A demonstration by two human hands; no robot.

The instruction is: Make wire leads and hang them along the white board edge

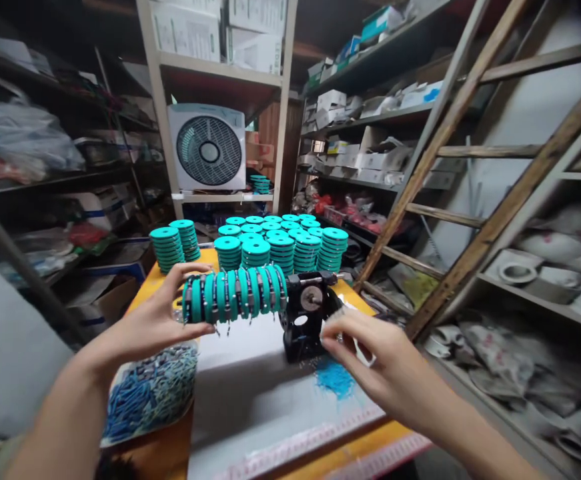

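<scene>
My left hand grips the left end of a row of turquoise spools lying sideways, thumb below and fingers above. Dark windings and short loose ends show between the flanges. The row's right end meets a small black hand-crank-like device with a round disc on its face; whether they are joined I cannot tell. To the right of this device, my right hand is closed in a pinch, and what lies between the fingertips is too small to make out. Below it, blue clippings are scattered on a white board.
Stacks of turquoise spools stand along the back of the yellow table. A tray of blue and grey short pieces is at left. Behind are a box fan and loaded shelves. A wooden ladder leans at right.
</scene>
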